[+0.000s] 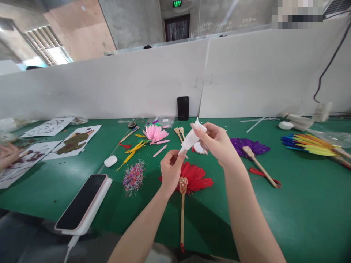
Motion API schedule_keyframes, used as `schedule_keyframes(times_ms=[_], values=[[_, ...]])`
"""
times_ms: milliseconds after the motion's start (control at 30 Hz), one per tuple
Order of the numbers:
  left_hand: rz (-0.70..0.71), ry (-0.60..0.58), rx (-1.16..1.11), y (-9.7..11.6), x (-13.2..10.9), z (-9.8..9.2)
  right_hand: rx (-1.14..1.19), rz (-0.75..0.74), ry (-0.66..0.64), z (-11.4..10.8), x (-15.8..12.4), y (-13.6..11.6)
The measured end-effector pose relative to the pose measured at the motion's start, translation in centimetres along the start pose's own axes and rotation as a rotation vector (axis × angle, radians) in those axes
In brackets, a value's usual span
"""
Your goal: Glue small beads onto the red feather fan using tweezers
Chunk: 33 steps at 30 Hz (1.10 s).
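Bare forearms (245, 197) end in a left hand (170, 168) and right hand (216, 140), both grasping a white plastic squeeze bottle (189, 140); below the grip, a red-feathered wooden-handled fan (195, 179) seems already beaded; multicoloured flakes (134, 178) leftward lie loose, seemingly unused.

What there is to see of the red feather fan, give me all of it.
The red feather fan lies on the green table. Its bright red feathers spread toward the far side. They meet at a rounded, wood-looking head dotted with pale, pearl-like beads. A slim, straight handle, also wood-looking, runs from there toward the person, with a bit of red cord at its near end. The left hand hides some feathers; whether it touches them cannot be told.
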State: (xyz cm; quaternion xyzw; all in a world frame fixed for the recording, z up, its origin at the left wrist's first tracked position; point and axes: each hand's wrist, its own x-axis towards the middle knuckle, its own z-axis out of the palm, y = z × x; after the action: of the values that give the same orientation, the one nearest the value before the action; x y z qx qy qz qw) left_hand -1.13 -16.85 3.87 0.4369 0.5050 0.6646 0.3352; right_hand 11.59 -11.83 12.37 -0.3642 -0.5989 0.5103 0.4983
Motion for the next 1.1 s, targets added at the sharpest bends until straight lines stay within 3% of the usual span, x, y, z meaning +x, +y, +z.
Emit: schedule_keyframes(times_ms=[367, 700, 867, 1100], values=[[-0.119, -0.238, -0.138, 0.4, 0.0, -0.4, 0.05, 0.003, -0.039, -0.4, -0.1, -0.1], [-0.109, -0.182, 0.002, 0.0, 0.5, 0.0, 0.098, -0.045, 0.095, -1.4, 0.1, -0.2], [-0.193, -0.229, -0.003, -0.2, 0.5, 0.0, 0.072, -0.048, 0.096, -1.8, 0.2, 0.0], [-0.268, -0.144, -0.065, -1.0, 1.4, -0.3, -0.034, -0.113, 0.191, -1.7, 1.0, 1.6]])
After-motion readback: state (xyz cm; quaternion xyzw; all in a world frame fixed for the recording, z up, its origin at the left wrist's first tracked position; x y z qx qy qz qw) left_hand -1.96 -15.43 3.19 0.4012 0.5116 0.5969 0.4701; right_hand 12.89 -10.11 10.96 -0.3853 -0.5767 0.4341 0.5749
